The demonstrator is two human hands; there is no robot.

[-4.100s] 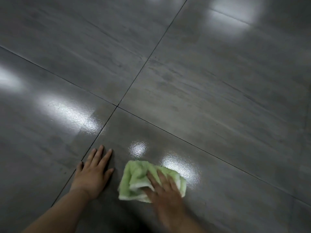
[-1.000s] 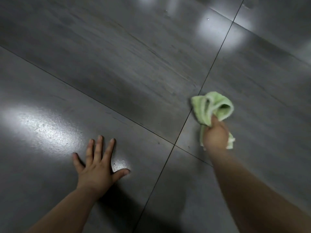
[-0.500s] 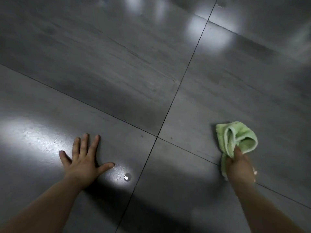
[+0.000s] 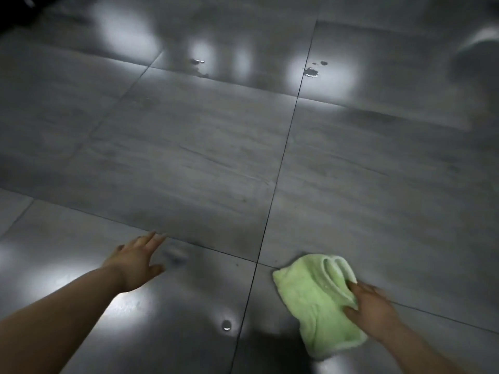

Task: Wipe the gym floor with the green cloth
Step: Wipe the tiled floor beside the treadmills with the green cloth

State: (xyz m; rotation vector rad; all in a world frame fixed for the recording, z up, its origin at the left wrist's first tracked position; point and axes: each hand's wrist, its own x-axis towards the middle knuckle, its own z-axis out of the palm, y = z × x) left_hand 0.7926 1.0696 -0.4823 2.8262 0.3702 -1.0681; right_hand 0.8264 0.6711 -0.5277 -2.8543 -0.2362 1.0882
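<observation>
Two hands, one green cloth [image 4: 316, 300], one gym floor [image 4: 189, 157]. Left of the long grout line [image 4: 278, 174], the left hand [image 4: 135, 263] has its fingers [image 4: 154, 238] stretched straight, holding nothing. Just right of that line the green cloth lies bunched on the floor, spreading leftward from the right hand [image 4: 375, 309], whose fingers clutch its right edge.

Dim, blurred, white glare on floor [image 4: 205, 163]

Small far puddles [image 4: 311, 72], perhaps water
</observation>
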